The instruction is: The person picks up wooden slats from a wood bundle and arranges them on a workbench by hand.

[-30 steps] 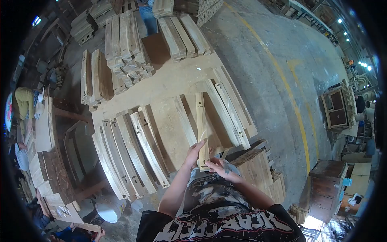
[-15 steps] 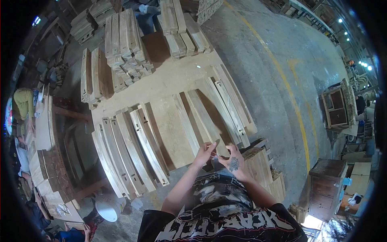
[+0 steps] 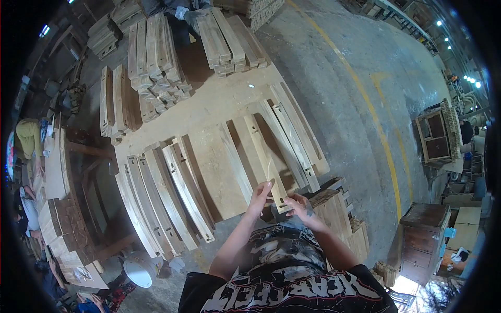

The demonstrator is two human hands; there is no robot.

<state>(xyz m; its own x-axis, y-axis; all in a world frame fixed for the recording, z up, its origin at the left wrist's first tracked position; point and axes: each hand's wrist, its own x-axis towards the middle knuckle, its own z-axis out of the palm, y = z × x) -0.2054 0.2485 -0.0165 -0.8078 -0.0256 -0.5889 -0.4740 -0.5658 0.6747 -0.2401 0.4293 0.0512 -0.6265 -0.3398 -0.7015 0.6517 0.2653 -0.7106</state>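
A long wooden slat (image 3: 263, 151) with dark slots near both ends lies pointing away from me, its near end at the table's front edge. My right hand (image 3: 303, 209) is closed on that near end, thumb beside the slot. My left hand (image 3: 260, 198) is at the slat's left side, fingers pinched together. A thin, pale, curved strip (image 3: 270, 169) rises from its fingertips across the slat. Left of this slat lies a plain one (image 3: 235, 156); several slotted slats (image 3: 292, 138) lie close on the right.
More slats (image 3: 169, 193) lie in a row on the table's left side. Tall stacks of wood (image 3: 154, 52) stand at the far end, where a person's gloved hand (image 3: 181, 12) shows. Cut timber (image 3: 334, 214) is piled beside my right arm. A white bucket (image 3: 138, 274) stands lower left.
The slat at my hands has been turned, so its slotted face now shows. My hands have moved apart, the right onto its near end. The person at the far end has shifted.
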